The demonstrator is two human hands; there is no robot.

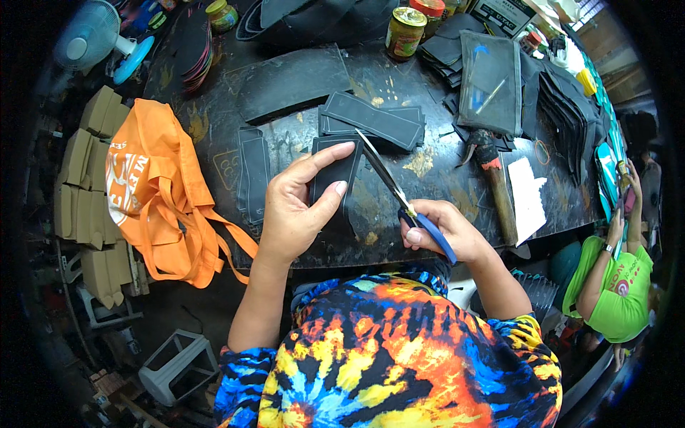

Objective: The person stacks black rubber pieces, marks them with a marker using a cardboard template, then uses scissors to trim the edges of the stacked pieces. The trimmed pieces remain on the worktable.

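My right grip (449, 230) holds scissors (390, 182)
Left grip (295, 196) at a black panel (343, 170) — I can't tell if holding it.

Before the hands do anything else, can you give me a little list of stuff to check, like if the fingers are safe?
1. Scissors held by the handles: ok, the right hand has the blue handles.
2. Left hand away from the tips: not ok, its index fingertip looks very near them.
3. Dark piece by the left fingers gripped firmly: cannot tell.
4. Hammer put down: ok, it lies on the table, right of the scissors.
5. Orange bag strap off the left forearm: cannot tell, it ends close beside it.
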